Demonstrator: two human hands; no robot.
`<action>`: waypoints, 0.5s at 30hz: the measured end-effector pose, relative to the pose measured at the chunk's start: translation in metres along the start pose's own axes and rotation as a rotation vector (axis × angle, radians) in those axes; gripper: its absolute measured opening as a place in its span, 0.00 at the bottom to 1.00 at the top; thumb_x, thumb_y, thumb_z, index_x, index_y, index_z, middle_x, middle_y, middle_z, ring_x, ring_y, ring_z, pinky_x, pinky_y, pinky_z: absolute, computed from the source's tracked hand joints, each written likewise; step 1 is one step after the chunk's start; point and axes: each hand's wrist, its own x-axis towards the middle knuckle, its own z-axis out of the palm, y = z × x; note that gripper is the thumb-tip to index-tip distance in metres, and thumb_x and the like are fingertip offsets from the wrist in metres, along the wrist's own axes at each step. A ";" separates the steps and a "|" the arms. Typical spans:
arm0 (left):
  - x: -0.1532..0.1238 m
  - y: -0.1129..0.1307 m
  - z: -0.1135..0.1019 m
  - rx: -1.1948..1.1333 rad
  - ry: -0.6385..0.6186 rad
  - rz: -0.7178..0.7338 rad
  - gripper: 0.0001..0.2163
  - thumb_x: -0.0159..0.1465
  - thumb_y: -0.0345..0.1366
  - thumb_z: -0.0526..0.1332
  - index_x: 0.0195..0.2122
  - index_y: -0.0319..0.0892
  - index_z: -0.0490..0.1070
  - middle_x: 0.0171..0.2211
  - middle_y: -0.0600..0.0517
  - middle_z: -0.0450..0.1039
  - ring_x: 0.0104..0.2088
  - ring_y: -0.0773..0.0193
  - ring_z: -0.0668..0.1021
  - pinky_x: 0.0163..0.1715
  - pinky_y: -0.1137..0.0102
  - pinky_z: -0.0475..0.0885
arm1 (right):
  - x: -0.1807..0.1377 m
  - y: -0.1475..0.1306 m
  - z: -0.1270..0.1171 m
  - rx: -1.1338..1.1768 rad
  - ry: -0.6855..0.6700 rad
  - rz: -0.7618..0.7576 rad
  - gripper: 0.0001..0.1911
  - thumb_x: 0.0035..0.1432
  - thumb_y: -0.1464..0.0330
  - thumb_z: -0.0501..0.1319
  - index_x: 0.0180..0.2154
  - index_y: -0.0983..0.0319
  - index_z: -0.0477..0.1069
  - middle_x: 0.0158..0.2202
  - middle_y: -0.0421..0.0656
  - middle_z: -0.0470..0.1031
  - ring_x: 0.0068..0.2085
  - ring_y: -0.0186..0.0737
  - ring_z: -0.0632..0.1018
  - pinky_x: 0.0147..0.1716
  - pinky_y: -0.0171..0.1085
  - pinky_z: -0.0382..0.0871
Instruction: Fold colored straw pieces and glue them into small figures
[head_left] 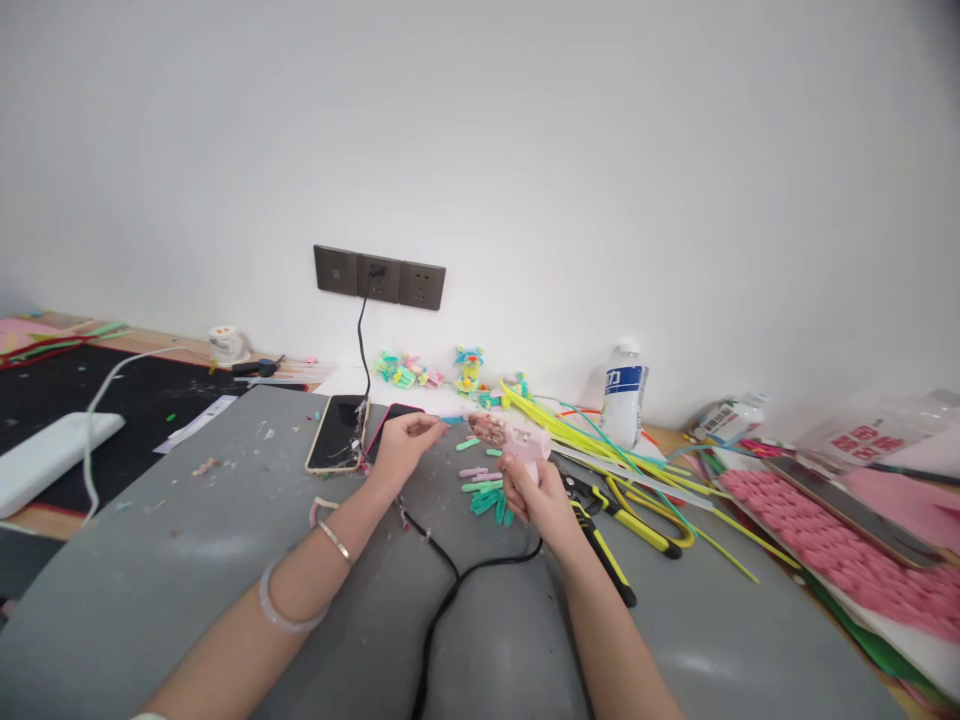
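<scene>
- Gripping the pink glue gun (504,436), the right hand (534,500) is wrapped tight around its handle, nozzle aimed left toward the other hand.
- Left hand (405,445) is pinched narrow, thumb and fingers closed on a small blue piece (452,420) that sits right at the gun's nozzle, touching or nearly so; too small to tell which.
- So the gun lies between the two hands, above the grey table (187,560), its body just up and left of the right hand's knuckles.
- A black cord (442,600) trails from under the right hand down toward the near edge of the table.
- Just below the gun, a little heap of green and pink cut pieces (484,490) lies on the table, near the right hand.
- Yellow-handled pliers (630,525) rest just right of the right wrist.
- A phone (337,432) lies face up just left of the left hand.
- Further right, a bundle of yellow-green strips (577,430), a white bottle (624,392) against the wall, and a pink sheet (825,550).
</scene>
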 end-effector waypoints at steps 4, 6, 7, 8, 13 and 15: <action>-0.001 0.002 0.001 0.007 -0.028 -0.013 0.12 0.48 0.45 0.70 0.24 0.40 0.78 0.23 0.49 0.79 0.24 0.62 0.77 0.24 0.72 0.66 | 0.000 0.003 0.002 -0.012 -0.035 0.018 0.26 0.53 0.44 0.61 0.28 0.62 0.68 0.12 0.30 0.55 0.12 0.27 0.55 0.10 0.30 0.47; -0.002 0.003 0.001 0.021 -0.039 -0.010 0.11 0.49 0.43 0.70 0.24 0.40 0.78 0.22 0.49 0.79 0.24 0.62 0.77 0.24 0.72 0.66 | 0.000 0.002 0.002 -0.023 -0.057 0.026 0.26 0.54 0.44 0.61 0.28 0.62 0.68 0.12 0.30 0.54 0.12 0.27 0.55 0.10 0.30 0.48; -0.003 0.003 0.001 0.028 -0.043 -0.007 0.10 0.49 0.43 0.69 0.24 0.40 0.78 0.22 0.49 0.79 0.24 0.62 0.76 0.24 0.72 0.66 | -0.001 0.002 0.003 -0.029 -0.065 0.026 0.26 0.54 0.44 0.61 0.28 0.61 0.68 0.12 0.30 0.54 0.12 0.27 0.55 0.10 0.30 0.49; -0.003 0.003 0.001 0.032 -0.047 -0.004 0.10 0.50 0.42 0.69 0.23 0.40 0.78 0.22 0.49 0.79 0.24 0.63 0.76 0.23 0.72 0.65 | -0.001 0.001 0.003 -0.034 -0.073 0.024 0.25 0.54 0.44 0.61 0.27 0.61 0.68 0.12 0.30 0.54 0.12 0.27 0.55 0.10 0.30 0.49; -0.004 0.003 0.002 0.026 -0.060 -0.003 0.10 0.50 0.42 0.68 0.24 0.40 0.78 0.22 0.50 0.79 0.24 0.63 0.76 0.24 0.72 0.65 | -0.002 -0.002 0.004 -0.034 -0.074 0.017 0.24 0.55 0.46 0.61 0.27 0.61 0.68 0.12 0.31 0.55 0.12 0.27 0.56 0.11 0.29 0.49; -0.004 0.003 0.002 0.026 -0.055 -0.005 0.10 0.50 0.42 0.68 0.24 0.40 0.78 0.22 0.50 0.78 0.24 0.63 0.76 0.24 0.72 0.65 | -0.002 -0.001 0.004 -0.038 -0.070 0.017 0.24 0.56 0.46 0.61 0.27 0.61 0.67 0.12 0.31 0.55 0.12 0.27 0.56 0.11 0.29 0.49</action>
